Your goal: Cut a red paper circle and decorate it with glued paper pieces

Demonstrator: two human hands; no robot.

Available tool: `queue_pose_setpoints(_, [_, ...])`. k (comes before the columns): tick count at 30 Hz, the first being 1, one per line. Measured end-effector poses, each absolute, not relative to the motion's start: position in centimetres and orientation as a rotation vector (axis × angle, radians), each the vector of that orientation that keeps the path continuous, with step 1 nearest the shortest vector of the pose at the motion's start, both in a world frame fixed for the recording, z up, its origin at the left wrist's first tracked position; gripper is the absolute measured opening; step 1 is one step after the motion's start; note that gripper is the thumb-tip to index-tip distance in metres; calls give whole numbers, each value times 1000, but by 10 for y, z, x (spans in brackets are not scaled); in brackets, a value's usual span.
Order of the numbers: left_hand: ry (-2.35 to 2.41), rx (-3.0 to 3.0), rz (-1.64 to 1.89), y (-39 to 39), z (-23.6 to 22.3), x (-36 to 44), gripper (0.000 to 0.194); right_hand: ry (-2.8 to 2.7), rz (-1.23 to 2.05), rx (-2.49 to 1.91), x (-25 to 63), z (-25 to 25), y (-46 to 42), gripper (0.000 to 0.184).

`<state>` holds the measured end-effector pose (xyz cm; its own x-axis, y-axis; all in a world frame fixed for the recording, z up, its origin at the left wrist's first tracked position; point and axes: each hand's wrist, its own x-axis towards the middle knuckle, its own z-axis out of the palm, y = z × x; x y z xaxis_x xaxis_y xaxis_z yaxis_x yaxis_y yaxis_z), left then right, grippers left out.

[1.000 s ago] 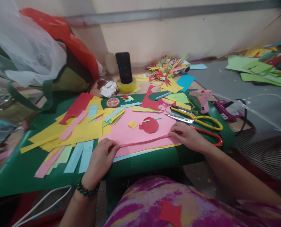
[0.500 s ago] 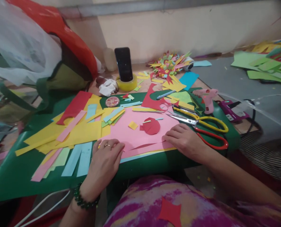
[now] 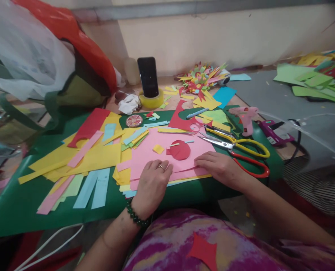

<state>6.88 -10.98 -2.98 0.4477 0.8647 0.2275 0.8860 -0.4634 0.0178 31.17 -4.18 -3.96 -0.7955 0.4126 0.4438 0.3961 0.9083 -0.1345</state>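
Observation:
A pink paper sheet (image 3: 144,145) lies before me, with another pink layer and yellow and light blue sheets showing under its near edge. My left hand (image 3: 156,177) rests palm down on that edge, fingers extended and close together. To its right, my right hand (image 3: 214,163) lies with outstretched fingers on the sheet's near right part; its thumb is hidden. Between and beyond the hands are a red paper circle (image 3: 180,149) with small strips on it and a small yellow square (image 3: 158,149). Scissors (image 3: 229,145) with yellow and red handles lie beyond my right hand.
A green mat (image 3: 57,214) covers the table. Yellow sheets (image 3: 99,160) and paper strips lie left. A pink glue gun (image 3: 246,119) stands right, near a box cutter (image 3: 218,131). Behind are a phone (image 3: 148,77), a yellow tape roll (image 3: 151,101) and a spiky paper bundle (image 3: 202,77).
My left hand has slid right along the pink paper's near edge, closer to my right hand. The raised gap in that edge has flattened. My right hand has barely moved.

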Motion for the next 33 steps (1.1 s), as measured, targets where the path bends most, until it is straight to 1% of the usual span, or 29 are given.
queue_pose_setpoints(4, [-1537,-2620,-307,-114,-29,68,12,-2569,96,-611,313,-41,-43,27])
queue_pose_setpoints(6, [-1548,-2610,-319,-115,-28,70,16,-2559,133,-633,313,-41,-43,26])
queue_pose_setpoints(9, [-1575,-2575,-194,-114,-25,74,10,-2544,238,-677,313,-39,-41,23])
queue_pose_setpoints(14, [-1610,-2571,-22,-108,-18,77,16,-2549,343,-758,315,-35,-41,24])
queue_pose_setpoints(17, [-1620,-2572,55,-105,-14,79,17,-2596,270,-801,314,-34,-42,24])
queue_pose_setpoints(22, [-1561,-2561,60,-102,-15,83,18,-2657,-128,-789,293,-38,-48,21])
queue_pose_setpoints(24, [-1527,-2562,26,-102,-17,83,18,-2645,-216,-716,279,-42,-51,18])
queue_pose_setpoints(26, [-1516,-2560,1,-102,-18,83,17,-2630,-229,-658,267,-46,-52,17])
queue_pose_setpoints(28, [-1520,-2561,-10,-103,-19,82,16,-2618,-209,-646,259,-49,-52,20])
queue_pose_setpoints(30, [-1518,-2577,-14,-103,-19,80,16,-2601,-146,-682,257,-52,-52,23])
queue_pose_setpoints(33, [-1513,-2617,-51,-103,-21,76,16,-2558,3,-724,260,-55,-53,19])
